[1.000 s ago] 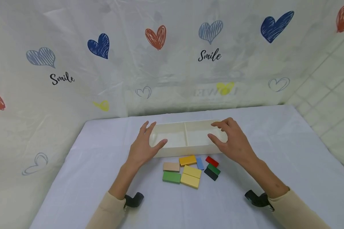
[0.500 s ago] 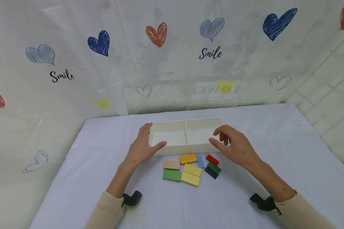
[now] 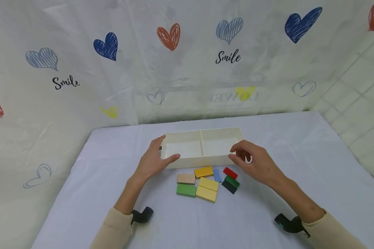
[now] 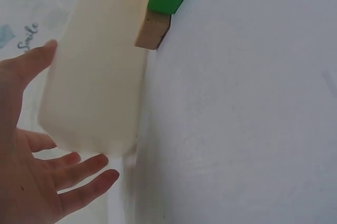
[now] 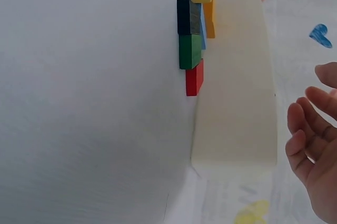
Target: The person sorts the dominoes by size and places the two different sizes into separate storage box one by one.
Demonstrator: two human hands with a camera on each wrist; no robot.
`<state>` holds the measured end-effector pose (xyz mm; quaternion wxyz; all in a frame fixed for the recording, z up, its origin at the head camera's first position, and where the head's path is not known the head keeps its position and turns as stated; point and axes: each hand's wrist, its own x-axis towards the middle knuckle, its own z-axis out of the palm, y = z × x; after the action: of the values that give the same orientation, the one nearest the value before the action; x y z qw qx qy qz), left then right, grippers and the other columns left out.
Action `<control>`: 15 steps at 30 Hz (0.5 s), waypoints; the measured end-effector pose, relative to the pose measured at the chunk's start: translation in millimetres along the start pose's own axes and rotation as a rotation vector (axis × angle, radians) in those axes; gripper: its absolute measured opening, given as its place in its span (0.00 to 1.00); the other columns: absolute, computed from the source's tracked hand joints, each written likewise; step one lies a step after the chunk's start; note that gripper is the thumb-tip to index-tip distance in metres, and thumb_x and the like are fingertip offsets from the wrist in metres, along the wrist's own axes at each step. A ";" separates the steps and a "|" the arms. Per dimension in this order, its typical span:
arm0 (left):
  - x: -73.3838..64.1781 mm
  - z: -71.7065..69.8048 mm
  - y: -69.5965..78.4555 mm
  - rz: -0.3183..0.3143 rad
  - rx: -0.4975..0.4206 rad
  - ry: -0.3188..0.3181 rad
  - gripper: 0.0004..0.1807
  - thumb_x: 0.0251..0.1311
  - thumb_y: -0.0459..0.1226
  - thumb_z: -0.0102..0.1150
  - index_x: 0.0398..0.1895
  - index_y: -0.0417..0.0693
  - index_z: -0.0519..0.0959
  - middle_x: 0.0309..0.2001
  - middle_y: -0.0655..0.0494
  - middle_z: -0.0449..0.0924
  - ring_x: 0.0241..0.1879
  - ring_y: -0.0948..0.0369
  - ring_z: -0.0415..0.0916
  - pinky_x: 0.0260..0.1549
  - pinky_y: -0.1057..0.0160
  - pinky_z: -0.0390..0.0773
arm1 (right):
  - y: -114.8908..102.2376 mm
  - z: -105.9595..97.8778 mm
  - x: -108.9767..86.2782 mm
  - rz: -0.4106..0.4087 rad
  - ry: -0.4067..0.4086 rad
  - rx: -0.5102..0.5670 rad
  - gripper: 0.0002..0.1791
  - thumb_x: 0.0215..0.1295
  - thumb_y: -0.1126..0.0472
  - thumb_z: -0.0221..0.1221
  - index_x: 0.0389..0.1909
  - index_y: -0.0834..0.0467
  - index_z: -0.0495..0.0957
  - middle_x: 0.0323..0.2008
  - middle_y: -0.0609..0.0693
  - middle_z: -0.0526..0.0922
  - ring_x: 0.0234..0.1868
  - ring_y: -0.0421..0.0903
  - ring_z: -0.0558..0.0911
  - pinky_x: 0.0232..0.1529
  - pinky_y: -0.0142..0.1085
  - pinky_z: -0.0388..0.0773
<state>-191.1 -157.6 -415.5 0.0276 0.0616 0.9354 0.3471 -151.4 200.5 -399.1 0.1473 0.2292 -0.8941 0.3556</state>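
A white tray [image 3: 202, 162] with two compartments lies across the table; both compartments show no contents. My left hand [image 3: 152, 159] is at its left end, with the thumb over the front rim and the fingers spread beside the end wall. In the left wrist view those fingers [image 4: 79, 174] look relaxed. By the tray's front right corner hovers my right hand [image 3: 252, 160], its fingers loosely bent, thumb near the index fingertip, nothing held. Between the hands lie a red block [image 3: 230, 173], a dark green block [image 3: 232, 181] and a black block [image 3: 229, 187].
More blocks lie in front of the tray: a tan block [image 3: 186, 178], a light green block [image 3: 186, 190], an orange block [image 3: 204, 172], a blue block [image 3: 217, 175] and two yellow blocks [image 3: 207, 193]. A printed sheet [image 3: 193, 76] hangs behind the white-covered table [image 3: 187, 224].
My right hand has drawn back from above the right compartment toward the tray's front corner, its fingers bending closer to the thumb. My left hand has settled slightly lower at the left end.
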 end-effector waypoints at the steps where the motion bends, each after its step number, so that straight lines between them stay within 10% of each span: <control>1: -0.2 -0.5 0.1 -0.002 -0.004 -0.004 0.57 0.56 0.67 0.68 0.84 0.57 0.55 0.81 0.52 0.57 0.72 0.46 0.70 0.62 0.38 0.76 | 0.1 0.2 -0.5 -0.004 -0.005 0.010 0.11 0.64 0.64 0.71 0.43 0.49 0.81 0.28 0.38 0.77 0.30 0.36 0.73 0.31 0.29 0.74; 15: 0.8 -0.3 -5.5 -0.013 -0.073 -0.035 0.59 0.55 0.63 0.72 0.84 0.58 0.52 0.79 0.48 0.61 0.72 0.43 0.70 0.63 0.37 0.76 | 0.2 4.8 -8.9 0.027 -0.155 0.091 0.08 0.66 0.64 0.70 0.42 0.50 0.85 0.32 0.41 0.85 0.31 0.34 0.79 0.35 0.32 0.82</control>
<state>-192.5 -161.8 -418.9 0.0485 0.0605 0.9219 0.3796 -144.4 200.0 -406.4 0.0623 0.2502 -0.8887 0.3792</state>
